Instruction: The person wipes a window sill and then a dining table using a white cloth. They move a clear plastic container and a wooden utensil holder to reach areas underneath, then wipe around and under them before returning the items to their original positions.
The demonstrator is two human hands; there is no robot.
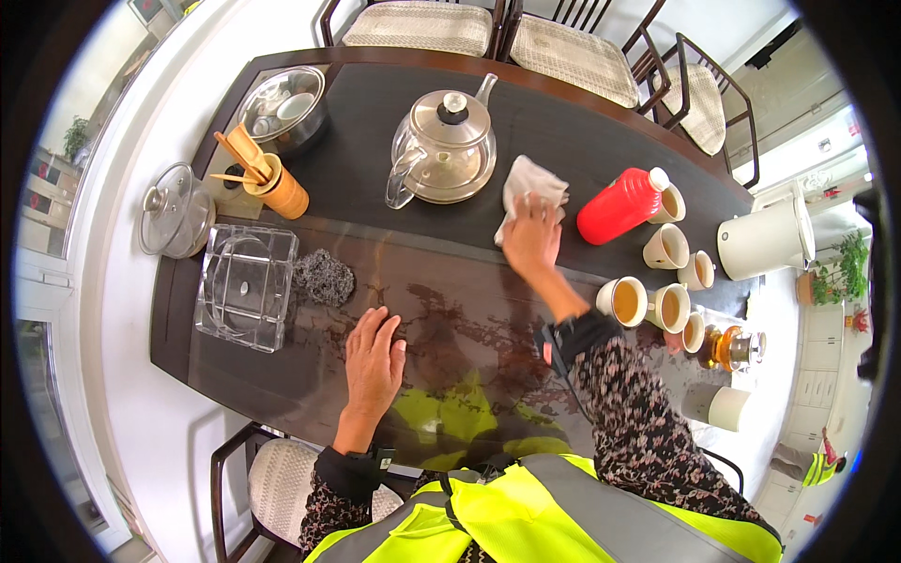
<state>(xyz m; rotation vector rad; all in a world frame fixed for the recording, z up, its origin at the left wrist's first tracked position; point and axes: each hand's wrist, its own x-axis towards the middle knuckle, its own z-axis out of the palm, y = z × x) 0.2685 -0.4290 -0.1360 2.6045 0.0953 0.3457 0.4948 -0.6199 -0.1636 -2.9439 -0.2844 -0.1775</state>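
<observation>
My right hand (532, 236) presses a crumpled whitish cloth (533, 184) onto the dark table, between a glass teapot with a metal lid (445, 148) and a red bottle with a white cap (619, 207). My left hand (375, 352) rests on the wet, streaked tabletop (450, 302) with its fingers apart and nothing in it. Beyond its fingertips, to the left, lies a grey steel-wool scourer (324, 277), beside a clear square tray (246, 287). Several cups of tea-coloured liquid, one of them a cup (622, 301) near my right sleeve, stand at the right.
A bamboo holder with tea tools (284, 191), a metal bowl of cups (285, 105) and a glass lid (166, 200) are at the left. At the right stand a white electric kettle (760, 238) and a glass pot of tea (728, 348). Chairs line the far edge; a person stands far off.
</observation>
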